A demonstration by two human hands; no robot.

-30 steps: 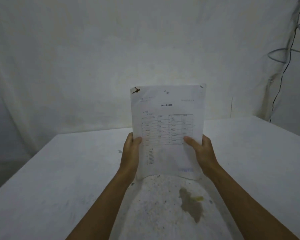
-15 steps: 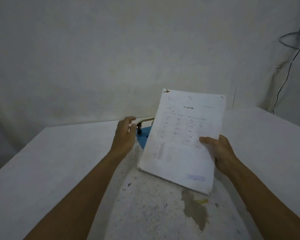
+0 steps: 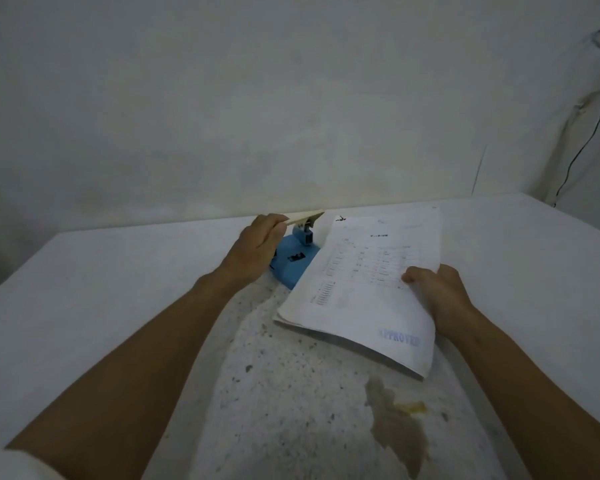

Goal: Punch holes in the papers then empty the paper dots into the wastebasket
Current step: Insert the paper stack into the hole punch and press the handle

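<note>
my left hand (image 3: pixel 257 249) is gripping the lever of the blue hole punch (image 3: pixel 293 263) on the white surface (image 3: pixel 101 289) | my right hand (image 3: pixel 440 294) is pinching the paper stack (image 3: pixel 364 292) at its right edge, its left edge meeting the punch

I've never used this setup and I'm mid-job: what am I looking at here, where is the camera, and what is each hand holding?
There is no machine: a person's two bare hands, filmed from a camera on their head looking forward and down. The left hand grips the pale lever of a blue hole punch standing on the white table. The right hand holds a stack of printed papers, tilted, its far edge by the punch. A brownish stain marks the near table.
</note>
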